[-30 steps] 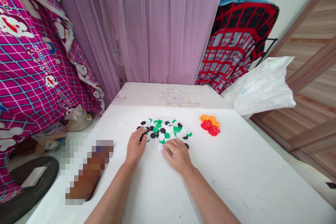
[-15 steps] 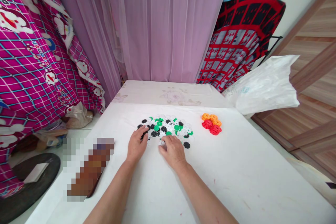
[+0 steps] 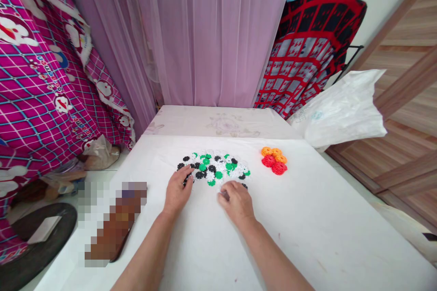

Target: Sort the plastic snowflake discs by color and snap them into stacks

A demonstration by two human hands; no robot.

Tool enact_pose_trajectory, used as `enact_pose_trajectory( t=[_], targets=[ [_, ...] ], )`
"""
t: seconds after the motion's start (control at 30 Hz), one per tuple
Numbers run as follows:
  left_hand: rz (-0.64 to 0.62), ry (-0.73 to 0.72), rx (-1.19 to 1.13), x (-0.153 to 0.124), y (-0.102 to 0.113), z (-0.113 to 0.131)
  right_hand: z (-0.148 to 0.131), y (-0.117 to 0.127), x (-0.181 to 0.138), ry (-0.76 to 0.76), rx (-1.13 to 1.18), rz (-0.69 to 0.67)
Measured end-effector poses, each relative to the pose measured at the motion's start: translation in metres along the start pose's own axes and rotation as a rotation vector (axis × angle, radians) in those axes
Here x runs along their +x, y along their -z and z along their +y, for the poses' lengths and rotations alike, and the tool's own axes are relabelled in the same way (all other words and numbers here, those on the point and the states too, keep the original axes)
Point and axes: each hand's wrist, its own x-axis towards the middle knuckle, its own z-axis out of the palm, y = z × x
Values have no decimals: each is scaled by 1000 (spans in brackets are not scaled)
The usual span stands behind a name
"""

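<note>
A heap of small plastic discs (image 3: 218,167) in black, green and white lies on the white table (image 3: 307,218). My left hand (image 3: 176,191) rests palm down at the heap's left edge, fingertips on black discs, fingers loosely spread. My right hand (image 3: 237,200) sits just in front of the heap with its fingers curled and pinched together on something small and pale that I cannot make out. A separate small cluster of orange and red discs (image 3: 274,160) lies to the right of the heap, apart from both hands.
A white plastic bag (image 3: 341,111) lies at the table's right far corner. A blurred brown object (image 3: 114,225) lies near the left edge. Purple curtain (image 3: 205,32) hangs behind; pink patterned bedding (image 3: 44,77) is at left, a red checked cloth (image 3: 307,54) at right.
My right hand has drawn back from the heap toward me and to the right, fingers pinched. The left hand has stayed at the heap's left edge.
</note>
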Motion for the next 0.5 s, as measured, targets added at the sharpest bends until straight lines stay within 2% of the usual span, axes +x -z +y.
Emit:
enact_pose_trajectory(
  t=[0.17, 0.37, 0.5],
  targets=[
    [-37, -69, 39, -1, 0, 3, 17, -2, 12, -31, -64, 33],
    [5, 38, -9, 0, 1, 0, 14, 0, 7, -12, -12, 23],
    [5, 54, -16, 0, 2, 1, 10, 2, 4, 18, 49, -2]
  ],
)
